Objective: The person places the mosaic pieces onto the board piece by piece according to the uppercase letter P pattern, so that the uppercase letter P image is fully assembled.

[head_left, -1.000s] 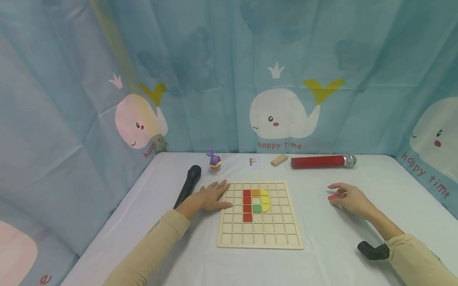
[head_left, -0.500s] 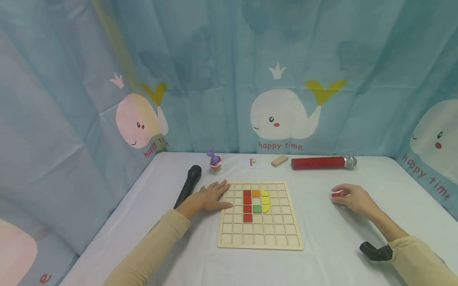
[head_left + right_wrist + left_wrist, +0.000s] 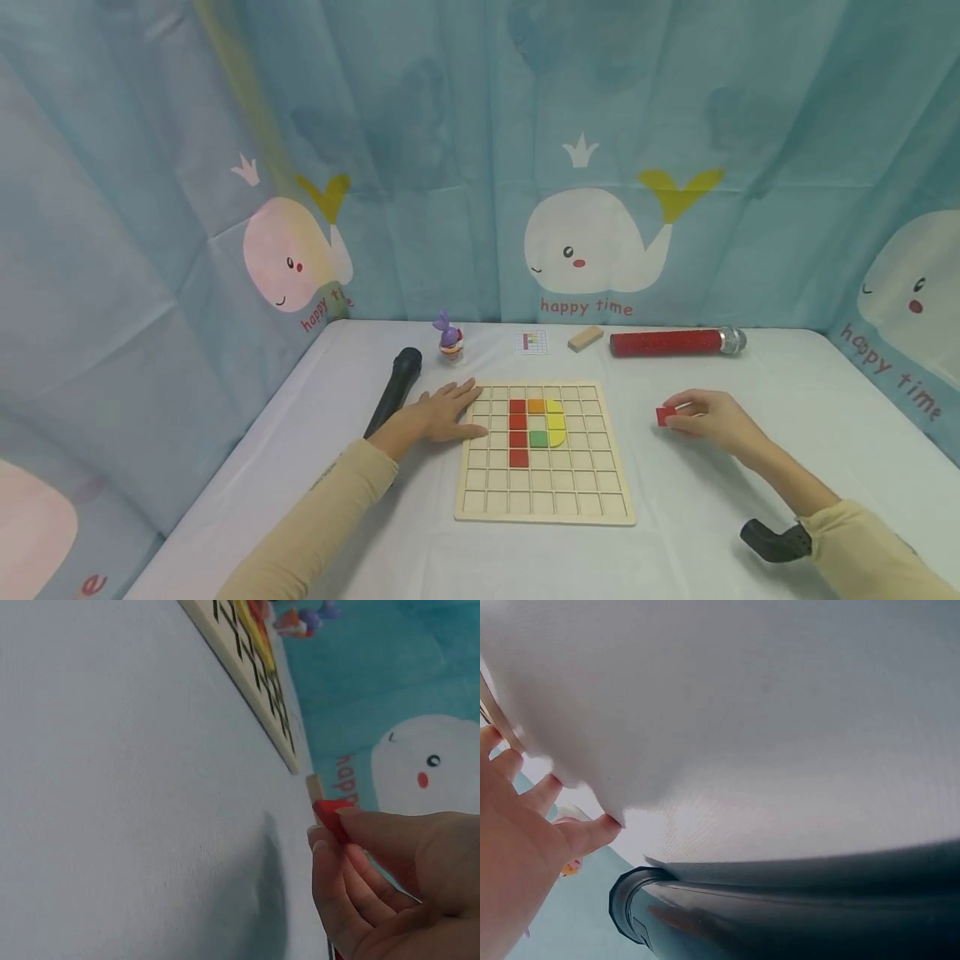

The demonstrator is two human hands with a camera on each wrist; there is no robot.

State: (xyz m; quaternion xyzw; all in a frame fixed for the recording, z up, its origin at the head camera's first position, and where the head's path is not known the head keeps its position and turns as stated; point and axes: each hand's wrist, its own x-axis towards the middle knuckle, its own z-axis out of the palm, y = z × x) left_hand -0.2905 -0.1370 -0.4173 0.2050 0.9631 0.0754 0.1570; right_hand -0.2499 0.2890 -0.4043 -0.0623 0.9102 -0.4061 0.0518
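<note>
My right hand (image 3: 716, 423) pinches a small red square tile (image 3: 664, 416) between thumb and fingers, to the right of the wooden grid board (image 3: 540, 504). In the right wrist view the same red tile (image 3: 332, 817) sticks out past the fingertips. Spread flat, my left hand (image 3: 444, 412) rests at the board's left edge, thumb and fingertips over its border. Set into the board are a column of red tiles (image 3: 518, 422), an orange tile (image 3: 536, 406), a green tile (image 3: 538, 438) and a yellow strip with rounded ends (image 3: 556, 422).
A black microphone (image 3: 393, 390) lies by my left forearm. Behind the board stand a purple-eared figurine (image 3: 450, 337), a printed pattern card (image 3: 531, 341), a wooden block (image 3: 585, 337) and a red microphone (image 3: 667, 342). A black curved object (image 3: 772, 542) lies beside my right sleeve.
My right hand has moved left toward the board, carrying the red tile, which now shows more of its face. The left hand and the board have stayed in place.
</note>
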